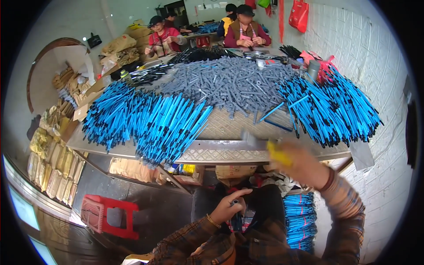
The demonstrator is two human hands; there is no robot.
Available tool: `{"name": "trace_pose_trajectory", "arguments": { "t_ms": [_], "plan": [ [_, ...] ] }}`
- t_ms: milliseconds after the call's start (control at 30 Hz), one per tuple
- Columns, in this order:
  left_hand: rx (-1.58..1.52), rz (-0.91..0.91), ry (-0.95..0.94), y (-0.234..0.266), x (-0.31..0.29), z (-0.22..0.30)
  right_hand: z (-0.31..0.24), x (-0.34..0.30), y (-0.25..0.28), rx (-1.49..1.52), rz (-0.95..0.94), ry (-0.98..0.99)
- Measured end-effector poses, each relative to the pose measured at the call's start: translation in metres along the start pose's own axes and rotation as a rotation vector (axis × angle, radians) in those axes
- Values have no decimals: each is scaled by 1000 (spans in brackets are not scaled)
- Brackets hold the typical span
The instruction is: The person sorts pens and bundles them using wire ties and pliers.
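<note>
My right hand (305, 164), blurred by motion, is raised at the table's front edge. It is closed round the yellow handle of a hammer (279, 154), whose grey head, also smeared, points left over the tabletop. Low between my knees, my left hand (229, 208) wraps round a dark rod-like piece (236, 219). Its index finger sticks out to the right, and the fingers hide much of the piece. Ahead lies a wide heap of grey plastic pieces (229, 81). Blue-and-black rods (170, 123) are piled at the left, and more blue rods (318, 110) at the right.
The metal table (247, 156) runs across in front of me. Bundled blue rods (300, 221) are stacked beside my right leg. A red plastic stool (128, 218) stands on the floor at left, near stacked sacks (57, 172). Several people (247, 28) sit beyond the heap.
</note>
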State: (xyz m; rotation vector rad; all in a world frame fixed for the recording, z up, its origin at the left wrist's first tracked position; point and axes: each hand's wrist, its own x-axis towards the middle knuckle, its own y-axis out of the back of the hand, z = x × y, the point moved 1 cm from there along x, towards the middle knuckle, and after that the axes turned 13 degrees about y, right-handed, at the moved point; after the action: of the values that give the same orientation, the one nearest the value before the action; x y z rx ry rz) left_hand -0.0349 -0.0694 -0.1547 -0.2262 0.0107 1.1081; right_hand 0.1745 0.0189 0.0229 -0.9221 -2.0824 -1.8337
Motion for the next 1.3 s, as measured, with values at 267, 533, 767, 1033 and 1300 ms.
{"name": "trace_pose_trajectory", "arguments": {
  "t_ms": [267,533,767,1033,1300],
  "plan": [
    [-89,17,-114,10,-26,11,-16,43,11,94,226,-28],
    [-110,-50,-186,17,-35,16,-32,-115,-172,672,-122,-630],
    [-127,-32,-131,12,-34,2,-64,-150,-238,838,-61,-803],
    [-139,91,143,29,-19,-30,-22,-135,-270,910,-109,-769],
    [-156,138,-37,36,1,-47,-2,-136,-244,911,-81,-623]
  ]
}}
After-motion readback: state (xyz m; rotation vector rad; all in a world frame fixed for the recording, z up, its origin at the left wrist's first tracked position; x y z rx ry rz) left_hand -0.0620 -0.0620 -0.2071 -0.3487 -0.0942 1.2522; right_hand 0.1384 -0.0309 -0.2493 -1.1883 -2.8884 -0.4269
